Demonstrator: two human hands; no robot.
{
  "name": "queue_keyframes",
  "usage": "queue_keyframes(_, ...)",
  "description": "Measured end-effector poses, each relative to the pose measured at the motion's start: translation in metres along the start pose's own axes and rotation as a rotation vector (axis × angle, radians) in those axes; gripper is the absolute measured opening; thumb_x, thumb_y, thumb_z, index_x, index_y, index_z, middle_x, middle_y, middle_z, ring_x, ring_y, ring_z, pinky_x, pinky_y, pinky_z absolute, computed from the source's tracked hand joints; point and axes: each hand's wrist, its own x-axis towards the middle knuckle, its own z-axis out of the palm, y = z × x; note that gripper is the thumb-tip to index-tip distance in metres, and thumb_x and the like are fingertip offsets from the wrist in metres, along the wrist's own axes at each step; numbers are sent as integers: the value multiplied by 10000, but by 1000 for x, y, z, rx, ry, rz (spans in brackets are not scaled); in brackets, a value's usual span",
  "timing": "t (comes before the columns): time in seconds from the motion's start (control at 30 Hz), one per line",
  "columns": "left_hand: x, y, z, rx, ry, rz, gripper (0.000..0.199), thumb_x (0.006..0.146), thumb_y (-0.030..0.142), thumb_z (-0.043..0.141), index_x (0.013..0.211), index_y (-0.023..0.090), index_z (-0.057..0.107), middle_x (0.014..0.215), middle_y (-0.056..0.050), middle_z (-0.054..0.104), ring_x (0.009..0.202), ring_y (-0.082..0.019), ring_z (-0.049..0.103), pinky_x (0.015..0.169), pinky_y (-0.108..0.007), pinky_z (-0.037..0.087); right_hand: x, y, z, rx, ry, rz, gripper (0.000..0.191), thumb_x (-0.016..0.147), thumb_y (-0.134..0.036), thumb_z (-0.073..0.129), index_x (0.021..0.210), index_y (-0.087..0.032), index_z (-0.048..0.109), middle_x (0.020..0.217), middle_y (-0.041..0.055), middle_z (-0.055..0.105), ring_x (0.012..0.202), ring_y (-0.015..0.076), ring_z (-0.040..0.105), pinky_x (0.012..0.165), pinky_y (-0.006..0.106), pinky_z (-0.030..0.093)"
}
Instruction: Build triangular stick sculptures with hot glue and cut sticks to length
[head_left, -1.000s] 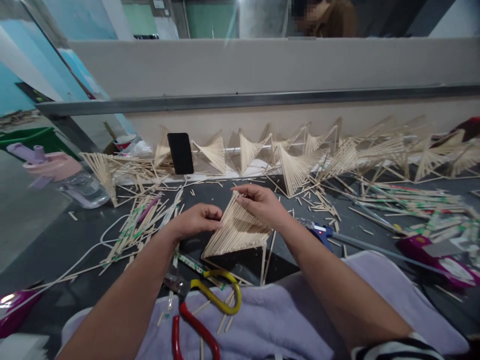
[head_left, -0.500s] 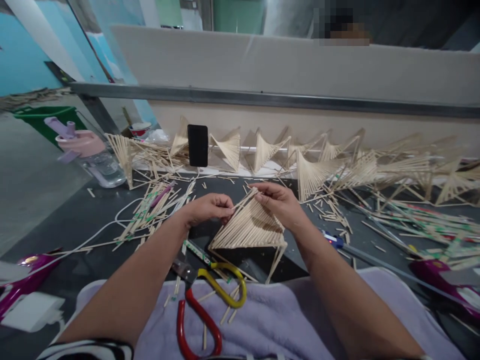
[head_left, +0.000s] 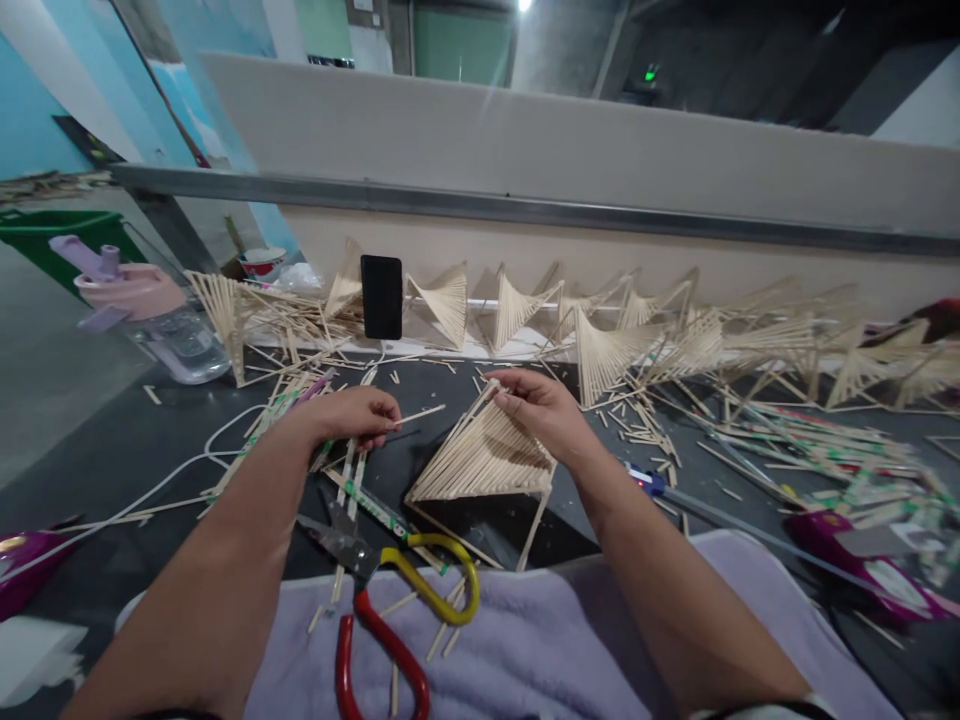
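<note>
A short thin wooden stick is pinched in the fingers of my left hand, left of the stick model. My right hand grips the top corner of a fan-shaped model made of wooden sticks, which stands on the dark table. Below my left hand lie pliers with one red and one yellow handle, partly on a purple towel. Green-marked strips lie between the pliers and the model.
Several finished-looking stick models line the back, with a black phone among them. A bottle stands at left. Loose sticks lie at right, near a blue glue gun. A white cable crosses the left side.
My left hand has moved left, away from the model, and a stick now shows in its fingers. My right hand still holds the model's top. The view has shifted slightly right.
</note>
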Motion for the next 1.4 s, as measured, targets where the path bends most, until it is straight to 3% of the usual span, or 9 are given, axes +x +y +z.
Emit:
queue_keyframes(0.1,-5,3,-5,174,54,13,173,563,278,663,702,175,652,558,-5,620,515,-140,545,486,-203,392,0,-2,1,35,-28,16,346,727,-321,598,1055,-215,565,885,27,630,813,126,572,712,265,445)
queue_keyframes(0.23,-4,23,10,241,409,273,187,614,286,640,762,182,685,772,-31,659,729,-167,563,624,-209,404,0,-2,3,63,-22,25,367,725,-302,594,1065,-213,488,831,13,610,698,103,555,593,220,423)
queue_keyframes(0.33,5,45,34,39,374,420,273,744,339,527,894,152,657,818,-46,643,738,-160,557,662,-238,416,1,0,4,5,12,30,318,727,-292,585,1002,-207,452,725,-24,570,580,81,498,507,191,369)
queue_keyframes(0.47,19,64,58,-155,312,509,311,748,336,544,970,133,622,829,-40,628,742,-144,542,696,-253,410,2,3,4,-103,43,32,262,713,-288,588,911,-200,441,642,-55,519,542,76,458,490,182,338)
queue_keyframes(0.63,27,71,67,-197,380,475,260,760,359,524,776,112,605,616,5,530,575,-100,457,574,-224,366,2,4,3,-158,57,16,245,712,-286,576,885,-201,425,619,-64,499,517,73,429,484,185,328)
queue_keyframes(0.9,22,68,68,-128,457,477,229,726,353,537,663,136,574,595,19,527,576,-98,459,572,-213,357,1,2,3,-116,16,18,214,718,-270,580,874,-205,448,639,-56,480,532,70,410,480,184,312)
queue_keyframes(1.0,16,56,48,-84,394,427,208,725,330,538,686,136,604,645,-4,582,612,-110,509,611,-222,391,1,2,2,-12,-17,48,221,725,-260,580,902,-214,455,635,-57,467,512,66,399,462,183,296)
queue_keyframes(1.2,1,38,26,62,-200,334,230,688,265,604,887,170,669,830,-34,660,759,-147,569,700,-236,421,1,-2,-1,161,-28,91,282,705,-258,617,938,-224,460,632,-61,472,482,61,404,432,178,286)
queue_keyframes(1.4,15,37,45,92,-235,389,189,699,317,592,705,132,629,597,12,579,562,-108,521,539,-198,391,-2,-7,2,129,-32,40,290,713,-268,616,956,-227,463,646,-55,518,498,61,440,445,176,309)
